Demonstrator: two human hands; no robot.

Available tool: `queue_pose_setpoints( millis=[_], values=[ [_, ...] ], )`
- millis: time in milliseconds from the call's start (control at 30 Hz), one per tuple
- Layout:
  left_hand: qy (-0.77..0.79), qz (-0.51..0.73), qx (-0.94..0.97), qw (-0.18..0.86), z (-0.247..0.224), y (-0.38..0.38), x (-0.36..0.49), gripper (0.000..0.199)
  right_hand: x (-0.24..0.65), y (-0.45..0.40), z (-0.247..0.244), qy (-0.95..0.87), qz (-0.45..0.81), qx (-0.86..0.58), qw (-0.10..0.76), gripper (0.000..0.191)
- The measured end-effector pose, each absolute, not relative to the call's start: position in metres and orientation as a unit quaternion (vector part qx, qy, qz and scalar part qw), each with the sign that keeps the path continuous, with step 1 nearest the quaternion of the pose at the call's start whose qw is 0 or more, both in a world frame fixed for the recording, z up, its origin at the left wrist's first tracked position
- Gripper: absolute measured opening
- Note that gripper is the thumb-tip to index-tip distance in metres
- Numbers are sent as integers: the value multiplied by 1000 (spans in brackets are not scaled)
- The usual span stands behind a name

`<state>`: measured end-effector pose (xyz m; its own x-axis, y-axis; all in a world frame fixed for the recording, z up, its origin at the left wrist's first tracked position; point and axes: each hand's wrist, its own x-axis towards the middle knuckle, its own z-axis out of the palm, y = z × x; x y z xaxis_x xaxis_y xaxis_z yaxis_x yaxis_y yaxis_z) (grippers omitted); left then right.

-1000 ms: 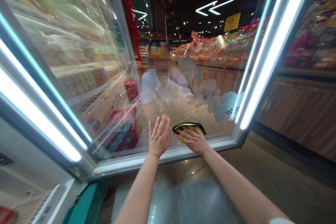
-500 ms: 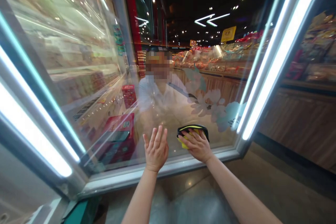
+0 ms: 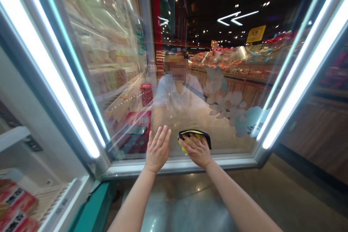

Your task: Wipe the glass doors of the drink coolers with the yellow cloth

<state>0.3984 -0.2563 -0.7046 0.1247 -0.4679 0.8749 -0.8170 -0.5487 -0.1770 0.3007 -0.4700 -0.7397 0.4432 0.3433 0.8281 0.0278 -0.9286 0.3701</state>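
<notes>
Four fingers of the left hand [image 3: 158, 152] are stretched straight, with nothing held, and its palm is turned to the glass pane [image 3: 233, 139]; whether it is pressed there or kept just short cannot be told. By the right hand [image 3: 198, 149], its fingers spread and nearly flat, a yellow-and-black cloth [image 3: 207, 140] is pinned against the low middle of the pane, its dark edge raised beyond the fingertips; no clenched grip is shown. Just below, on the near side, the metal bottom rail [image 3: 187, 165] is left untouched by the cloth. From this placing, the wiping is judged to be under way and unfinished: the low middle is being covered, while the stretch to the right, around the flower decal [image 3: 227, 106], and the tall upper part are not under the cloth. No streak or wet mark is clearly shown, so how much has been gone over cannot be settled. Farther out, the pane is flanked by bright strips on the left [image 3: 56, 74] and right; on the far side, piled goods [image 3: 233, 58] are seen, whether through the glass or mirrored in it being unclear.
</notes>
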Motion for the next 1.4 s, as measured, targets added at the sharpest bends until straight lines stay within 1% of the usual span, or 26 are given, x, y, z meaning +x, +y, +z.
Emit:
queue_pose_setpoints(
  millis=[100, 200, 300, 400, 500, 567, 667, 733, 800, 900, 967, 1033, 1133, 1233, 1300, 1400],
  values=[
    [-438, 497, 727, 179, -705, -252, 404, 80, 284, -494, -731, 143, 497, 841, 161, 51],
    [-435, 505, 721, 188, -707, -254, 406, 80, 287, -497, -692, 31, 536, 837, 108, 59],
    [-409, 514, 724, 210, -709, -256, 407, 80, 309, -468, -663, -65, 573, 814, 61, 70],
    [-377, 519, 730, 235, -709, -251, 408, 79, 322, -438, -674, -7, 541, 836, 88, 69],
    [-365, 520, 730, 252, -710, -242, 411, 79, 314, -433, -704, 123, 482, 852, 161, 57],
    [-365, 519, 729, 258, -713, -235, 415, 81, 308, -439, -712, 166, 464, 850, 188, 54],
    [-357, 521, 729, 262, -716, -224, 419, 82, 316, -433, -696, 126, 484, 849, 171, 55],
    [-344, 520, 736, 264, -719, -215, 422, 83, 333, -413, -682, 78, 510, 844, 145, 57],
    [-332, 516, 745, 262, -722, -206, 424, 84, 349, -389, -678, 62, 523, 841, 128, 60],
    [-309, 515, 757, 257, -726, -194, 427, 81, 355, -371, -699, 122, 486, 855, 136, 62],
    [-294, 514, 763, 260, -729, -188, 428, 79, 346, -375, -717, 191, 441, 863, 154, 63],
    [-287, 509, 768, 265, -732, -182, 429, 77, 336, -384, -723, 230, 414, 865, 164, 64],
    [-284, 502, 773, 267, -735, -173, 432, 78, 340, -380, -701, 189, 438, 866, 149, 66],
    [-270, 500, 780, 262, -740, -167, 434, 80, 363, -352, -675, 134, 480, 859, 121, 65],
    [-258, 494, 789, 260, -743, -163, 434, 80, 376, -335, -673, 151, 477, 858, 117, 64],
    [-243, 481, 801, 261, -748, -157, 434, 77, 375, -333, -690, 225, 435, 861, 136, 65]
  ],
)
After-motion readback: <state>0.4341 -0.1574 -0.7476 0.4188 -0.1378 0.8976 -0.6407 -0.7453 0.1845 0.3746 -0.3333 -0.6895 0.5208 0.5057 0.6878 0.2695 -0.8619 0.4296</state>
